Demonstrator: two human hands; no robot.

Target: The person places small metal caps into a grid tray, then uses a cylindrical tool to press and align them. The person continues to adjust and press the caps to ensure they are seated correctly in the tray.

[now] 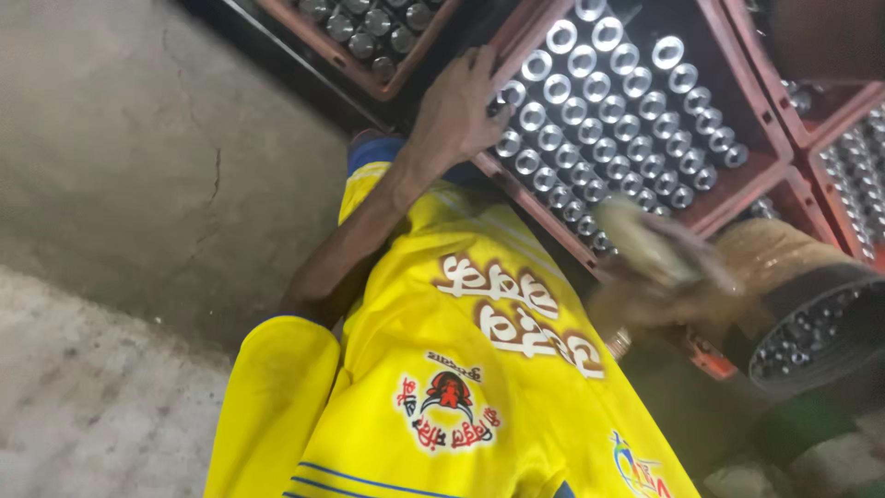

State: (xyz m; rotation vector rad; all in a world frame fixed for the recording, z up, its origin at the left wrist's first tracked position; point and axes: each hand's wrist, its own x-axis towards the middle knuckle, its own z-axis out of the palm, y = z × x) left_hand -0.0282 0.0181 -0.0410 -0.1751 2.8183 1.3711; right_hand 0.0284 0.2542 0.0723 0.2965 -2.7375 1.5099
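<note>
My left hand [458, 109] lies on the near left rim of a red plastic crate [737, 198], its fingers over the edge and touching the outer metal pieces. The crate is packed with rows of shiny upright metal cylinders [608, 101]. My right hand [659, 277] is blurred with motion between the crate's near corner and a black bucket [811, 323]. Something pale seems to be in it, but I cannot make out what. My yellow printed shirt [442, 369] fills the lower middle of the view.
A second red crate [369, 78] of darker metal pieces sits at the top left, and another crate [853, 166] of shiny pieces at the right edge. The black bucket holds several small metal parts. Cracked concrete floor [111, 166] spreads to the left.
</note>
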